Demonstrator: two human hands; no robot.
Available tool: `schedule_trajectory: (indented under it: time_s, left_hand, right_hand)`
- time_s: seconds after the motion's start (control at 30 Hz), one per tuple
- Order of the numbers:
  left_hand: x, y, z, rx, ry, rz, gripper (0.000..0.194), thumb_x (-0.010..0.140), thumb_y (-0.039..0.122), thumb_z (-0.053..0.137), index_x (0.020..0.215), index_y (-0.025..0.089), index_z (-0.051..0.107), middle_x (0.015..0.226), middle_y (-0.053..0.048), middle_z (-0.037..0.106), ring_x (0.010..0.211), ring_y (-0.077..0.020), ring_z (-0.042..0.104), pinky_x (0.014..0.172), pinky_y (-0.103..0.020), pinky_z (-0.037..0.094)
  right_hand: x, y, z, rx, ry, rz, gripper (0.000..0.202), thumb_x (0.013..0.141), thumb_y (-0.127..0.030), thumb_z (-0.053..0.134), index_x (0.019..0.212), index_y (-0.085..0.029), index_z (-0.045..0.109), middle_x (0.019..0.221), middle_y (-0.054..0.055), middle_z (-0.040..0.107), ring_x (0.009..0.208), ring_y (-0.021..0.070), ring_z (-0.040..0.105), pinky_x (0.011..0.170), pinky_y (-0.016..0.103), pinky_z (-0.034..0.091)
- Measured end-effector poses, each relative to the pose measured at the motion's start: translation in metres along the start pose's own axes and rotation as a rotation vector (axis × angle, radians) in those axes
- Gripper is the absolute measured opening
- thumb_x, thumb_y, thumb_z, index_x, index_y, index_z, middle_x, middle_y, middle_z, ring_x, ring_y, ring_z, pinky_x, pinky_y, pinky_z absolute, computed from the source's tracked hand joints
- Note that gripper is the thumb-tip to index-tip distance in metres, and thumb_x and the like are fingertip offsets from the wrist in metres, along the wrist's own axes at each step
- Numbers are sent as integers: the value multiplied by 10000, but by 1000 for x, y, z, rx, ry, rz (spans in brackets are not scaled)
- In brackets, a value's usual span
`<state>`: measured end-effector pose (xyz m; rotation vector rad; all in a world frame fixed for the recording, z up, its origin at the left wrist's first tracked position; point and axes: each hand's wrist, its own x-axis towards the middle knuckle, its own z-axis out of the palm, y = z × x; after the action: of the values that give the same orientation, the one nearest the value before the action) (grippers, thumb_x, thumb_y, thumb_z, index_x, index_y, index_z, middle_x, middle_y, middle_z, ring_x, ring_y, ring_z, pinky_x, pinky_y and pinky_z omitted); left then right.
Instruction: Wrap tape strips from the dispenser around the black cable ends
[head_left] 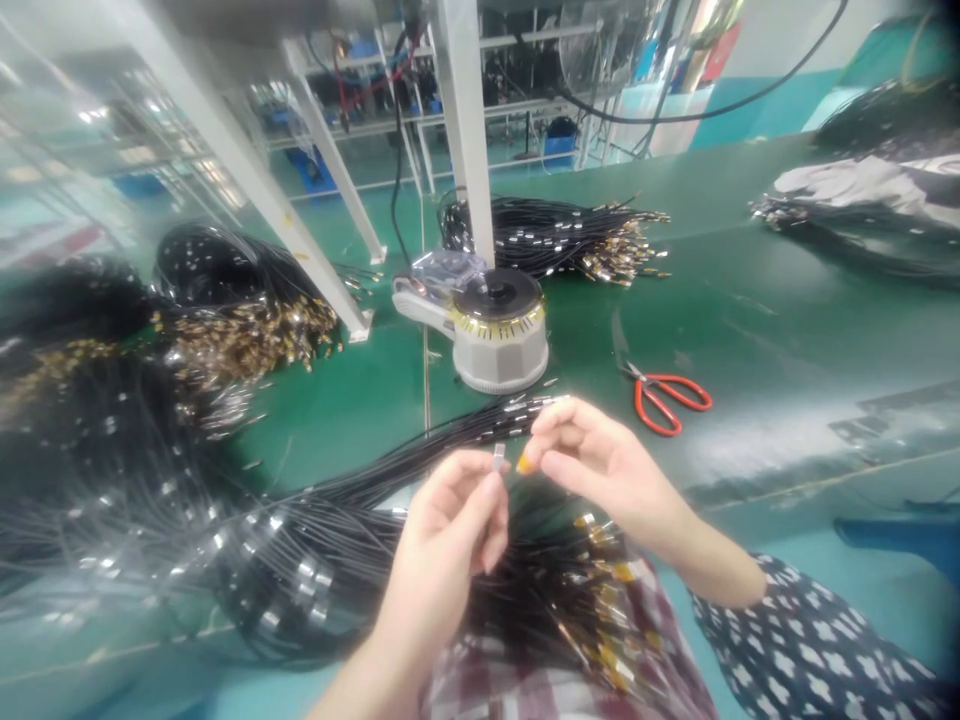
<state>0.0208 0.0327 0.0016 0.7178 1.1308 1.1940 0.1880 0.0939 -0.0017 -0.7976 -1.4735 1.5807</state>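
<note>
My left hand (454,525) pinches a small silver cable connector (499,456) between thumb and forefinger. Opposite it, my right hand (600,455) has a small piece of yellow tape (524,464) at its fingertips, close to the connector but apart from it. Just beyond both hands lies a bundle of black cables (442,435) with silver ends. Another mass of cables, with yellow-wrapped ends (619,610), rests on my lap under the hands. Behind stands a round white tape dispenser (501,355) with yellow strips around its black top.
Red-handled scissors (667,395) lie on the green table (720,290) to the right. Cable heaps with gold-coloured ends (247,340) spread at the left, and another cable bundle (540,235) sits behind the dispenser. White metal posts (471,130) rise from the table.
</note>
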Motion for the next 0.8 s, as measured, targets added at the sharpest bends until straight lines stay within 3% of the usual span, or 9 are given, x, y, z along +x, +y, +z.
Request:
schedule_trajectory:
  time_s: [0.1, 0.23, 0.47, 0.67, 0.8]
  left_hand:
    - [0, 2, 1, -70, -7, -62, 198, 816, 320, 718, 843, 137, 648, 593, 57, 449, 441, -21, 314, 433, -182, 195]
    - [0, 1, -2, -111, -55, -140, 234, 790, 336, 744, 760, 117, 666, 558, 63, 400, 437, -15, 250, 428, -191, 146]
    - [2, 3, -4, -138, -119, -217, 251, 693, 281, 826, 670, 124, 632, 484, 80, 396, 408, -8, 235, 413, -177, 135]
    - [-1, -2, 1, -50, -13, -36, 222, 728, 276, 804, 674, 132, 643, 574, 46, 502, 448, -16, 308, 422, -169, 210]
    - [-5, -7, 5, -43, 102, 73, 200, 722, 258, 810, 676, 150, 648, 653, 27, 577, 497, -35, 372, 448, -174, 285]
  right_hand:
    - [-1, -2, 1, -97, -43, -41, 173, 863, -219, 659, 976, -219, 529, 819, 4, 666, 782, 148, 636, 735, 298, 493]
    - [-4, -5, 0, -275, -130, -202, 142, 870, -160, 646, 970, -225, 568, 867, 2, 665, 794, 132, 637, 741, 275, 505]
    - [-6, -6, -10, -578, -255, -448, 111, 894, -145, 621, 952, -238, 635, 835, 6, 685, 767, 143, 585, 707, 278, 505]
    - [-9, -5, -10, -656, -223, -510, 137, 897, -130, 596, 933, -256, 637, 773, 1, 692, 705, 150, 567, 625, 268, 499]
    - [-14, -5, -1, -620, -68, -345, 72, 877, -165, 615, 903, -231, 628, 801, 16, 679, 702, 144, 578, 624, 267, 496]
